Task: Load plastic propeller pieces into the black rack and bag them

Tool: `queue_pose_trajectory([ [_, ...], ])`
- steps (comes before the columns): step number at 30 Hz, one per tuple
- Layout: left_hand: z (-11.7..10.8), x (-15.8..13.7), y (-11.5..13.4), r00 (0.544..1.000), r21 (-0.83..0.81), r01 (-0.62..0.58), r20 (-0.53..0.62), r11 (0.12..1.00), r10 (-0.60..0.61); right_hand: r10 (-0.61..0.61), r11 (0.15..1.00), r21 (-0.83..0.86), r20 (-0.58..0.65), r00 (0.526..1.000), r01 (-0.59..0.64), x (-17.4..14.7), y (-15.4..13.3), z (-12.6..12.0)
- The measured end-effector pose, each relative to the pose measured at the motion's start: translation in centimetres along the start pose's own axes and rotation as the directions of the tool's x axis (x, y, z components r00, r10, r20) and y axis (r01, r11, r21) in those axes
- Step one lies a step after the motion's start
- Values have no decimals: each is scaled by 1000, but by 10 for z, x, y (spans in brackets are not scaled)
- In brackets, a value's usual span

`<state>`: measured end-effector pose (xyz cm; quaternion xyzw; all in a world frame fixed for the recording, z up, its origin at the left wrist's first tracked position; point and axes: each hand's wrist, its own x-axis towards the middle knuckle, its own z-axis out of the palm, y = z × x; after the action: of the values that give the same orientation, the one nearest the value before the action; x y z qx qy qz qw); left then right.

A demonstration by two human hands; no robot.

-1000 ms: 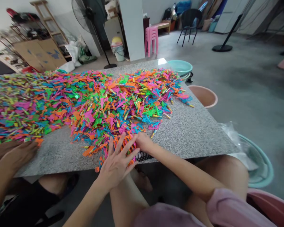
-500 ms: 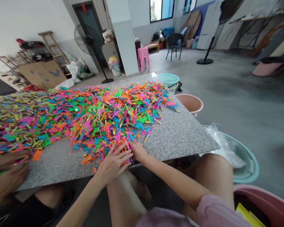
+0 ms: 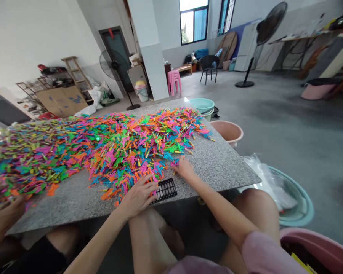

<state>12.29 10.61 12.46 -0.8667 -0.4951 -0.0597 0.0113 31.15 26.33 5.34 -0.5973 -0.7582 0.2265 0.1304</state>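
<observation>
A large heap of small bright plastic pieces (image 3: 143, 139), in pink, orange, green and blue, covers much of the speckled stone table (image 3: 217, 163). A black slotted rack (image 3: 167, 189) lies by the front edge. My left hand (image 3: 138, 196) rests over the rack's left part with its fingers stretched out, beside pink and orange pieces standing there; it partly hides them. Just beyond the rack, at the heap's near right edge, my right hand (image 3: 185, 168) has its fingers closed on a pink plastic piece (image 3: 175, 163). Its fingertips are partly hidden.
At the left, another person's hands (image 3: 10, 207) work in the heap. A peach basin (image 3: 228, 127) and a turquoise basin (image 3: 202, 103) stand past the table's right edge. Clear plastic bags (image 3: 270, 180) lie in a basin by my knee, near a pink tub (image 3: 311, 239).
My right hand has moved away from the rack, forward and right to the heap's edge, uncovering the rack's right part. My left hand stays over the rack. The view has tilted up slightly.
</observation>
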Motion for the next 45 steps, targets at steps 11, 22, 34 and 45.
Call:
queue_pose_trajectory([
  [11, 6, 1, 0, 999, 4, -2, -41, 1000, 2, 26, 988, -153, 117, 993, -8, -3, 48, -17],
  [22, 2, 3, 1, 999, -35, 35, -7, 999, -35, -287, 613, 790, 225, 931, -2, -87, 20, 38],
  [34, -2, 2, 8, 991, -50, 137, 20, 989, -136, -317, 948, 58, 229, 920, 312, -96, -39, 38],
  [45, -1, 5, 6, 999, -26, 52, -12, 998, -52, -441, 886, 66, 421, 792, 459, -68, -36, 26],
])
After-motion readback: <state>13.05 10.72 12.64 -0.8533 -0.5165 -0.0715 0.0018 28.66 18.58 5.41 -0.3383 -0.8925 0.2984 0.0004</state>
